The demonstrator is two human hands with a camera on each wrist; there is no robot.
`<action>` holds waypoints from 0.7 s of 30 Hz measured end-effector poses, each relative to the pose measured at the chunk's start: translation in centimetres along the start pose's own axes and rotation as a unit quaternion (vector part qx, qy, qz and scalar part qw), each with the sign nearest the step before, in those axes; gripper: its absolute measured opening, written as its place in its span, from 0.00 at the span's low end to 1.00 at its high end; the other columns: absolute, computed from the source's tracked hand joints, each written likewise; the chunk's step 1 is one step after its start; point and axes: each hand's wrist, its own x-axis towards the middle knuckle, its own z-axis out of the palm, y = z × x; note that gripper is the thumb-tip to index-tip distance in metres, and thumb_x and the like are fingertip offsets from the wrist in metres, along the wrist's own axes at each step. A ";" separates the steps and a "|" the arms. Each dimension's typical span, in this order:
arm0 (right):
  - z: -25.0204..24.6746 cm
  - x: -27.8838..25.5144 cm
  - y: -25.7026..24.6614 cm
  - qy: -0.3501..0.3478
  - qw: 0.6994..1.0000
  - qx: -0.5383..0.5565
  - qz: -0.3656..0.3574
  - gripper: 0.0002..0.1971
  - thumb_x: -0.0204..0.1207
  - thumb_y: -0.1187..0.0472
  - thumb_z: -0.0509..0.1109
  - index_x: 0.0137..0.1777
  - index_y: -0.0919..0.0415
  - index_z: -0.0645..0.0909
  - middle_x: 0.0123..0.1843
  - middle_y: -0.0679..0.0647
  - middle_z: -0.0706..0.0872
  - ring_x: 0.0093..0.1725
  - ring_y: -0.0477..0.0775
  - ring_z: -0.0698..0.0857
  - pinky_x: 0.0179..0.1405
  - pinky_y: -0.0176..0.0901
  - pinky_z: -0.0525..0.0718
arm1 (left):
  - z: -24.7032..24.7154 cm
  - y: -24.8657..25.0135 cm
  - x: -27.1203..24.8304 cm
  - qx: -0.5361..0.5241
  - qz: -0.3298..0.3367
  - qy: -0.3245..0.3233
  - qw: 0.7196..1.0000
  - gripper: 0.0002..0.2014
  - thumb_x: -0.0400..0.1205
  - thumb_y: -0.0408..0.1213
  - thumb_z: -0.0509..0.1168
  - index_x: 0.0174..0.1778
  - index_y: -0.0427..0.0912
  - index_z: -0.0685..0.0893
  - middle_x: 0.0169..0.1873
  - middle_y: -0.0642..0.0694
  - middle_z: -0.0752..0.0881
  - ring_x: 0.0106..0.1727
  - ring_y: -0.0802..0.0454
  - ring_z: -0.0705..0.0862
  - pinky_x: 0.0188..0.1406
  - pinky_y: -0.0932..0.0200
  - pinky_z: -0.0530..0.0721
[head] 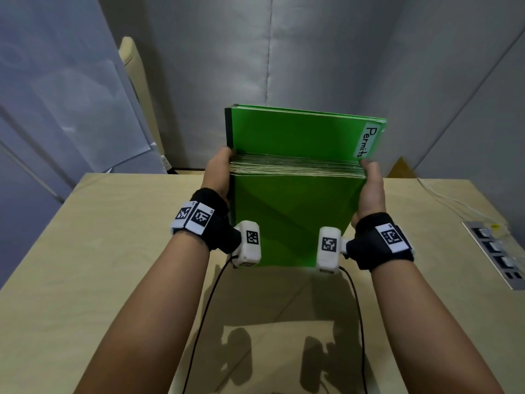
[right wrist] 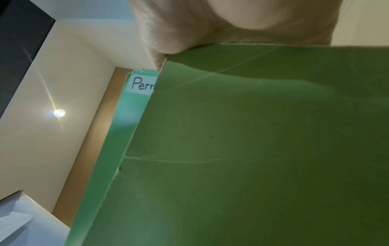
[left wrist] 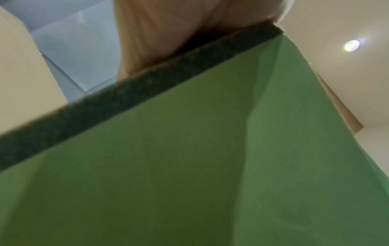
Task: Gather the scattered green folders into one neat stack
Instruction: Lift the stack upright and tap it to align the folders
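A thick bundle of green folders [head: 292, 211] stands upright on its lower edge on the beige table [head: 99, 251], its top edges facing me. The rearmost folder [head: 295, 132] rises higher and bears a white label reading "Permits" [head: 368, 142]. My left hand [head: 218, 169] grips the bundle's left side and my right hand [head: 370, 186] grips its right side. In the left wrist view the green cover [left wrist: 189, 166] fills the frame under my palm [left wrist: 160, 33]. In the right wrist view a creased green cover [right wrist: 252, 149] sits under my palm [right wrist: 231, 21], with the label [right wrist: 141, 84] partly showing.
A metal power strip [head: 494, 251] with a thin cable lies at the table's right edge. Grey curtains [head: 312, 52] hang behind the table, and a beige chair back [head: 133, 69] stands at the far left. Black wrist-camera cables trail over the near table.
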 end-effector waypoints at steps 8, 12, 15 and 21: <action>0.2 0.6 -0.2 0.047 0.997 -0.005 -0.059 0.10 0.80 0.53 0.58 0.57 0.52 0.74 0.63 0.49 0.72 0.62 0.49 0.67 0.69 0.52 0.67 | -0.3 0.4 0.1 0.012 -0.005 -0.023 1.000 0.14 0.82 0.44 0.55 0.42 0.43 0.84 0.35 0.44 0.84 0.37 0.46 0.83 0.44 0.53 0.80; 0.3 0.7 -0.4 0.033 0.996 -0.009 -0.088 0.04 0.77 0.54 0.60 0.46 0.48 0.76 0.59 0.50 0.75 0.61 0.52 0.70 0.70 0.54 0.69 | -0.1 0.6 -0.4 0.019 -0.003 -0.037 0.999 0.15 0.83 0.44 0.56 0.40 0.42 0.84 0.32 0.45 0.84 0.34 0.46 0.82 0.40 0.56 0.79; 0.3 1.1 -0.5 0.025 0.994 -0.022 -0.103 0.04 0.75 0.53 0.60 0.42 0.46 0.76 0.58 0.51 0.77 0.63 0.54 0.74 0.73 0.55 0.70 | -0.1 0.6 -0.8 -0.003 0.021 -0.046 0.999 0.16 0.84 0.48 0.56 0.48 0.43 0.86 0.36 0.47 0.89 0.39 0.48 0.87 0.42 0.58 0.83; 0.0 0.9 0.8 0.015 0.996 -0.026 -0.079 0.40 0.66 0.31 0.63 0.76 0.52 0.73 0.74 0.52 0.77 0.72 0.54 0.73 0.77 0.59 0.68 | -1.7 -0.4 -1.3 -0.008 0.091 -0.129 0.988 0.51 0.56 0.67 0.76 0.74 0.46 0.72 0.69 0.44 0.81 0.68 0.46 0.81 0.66 0.47 0.81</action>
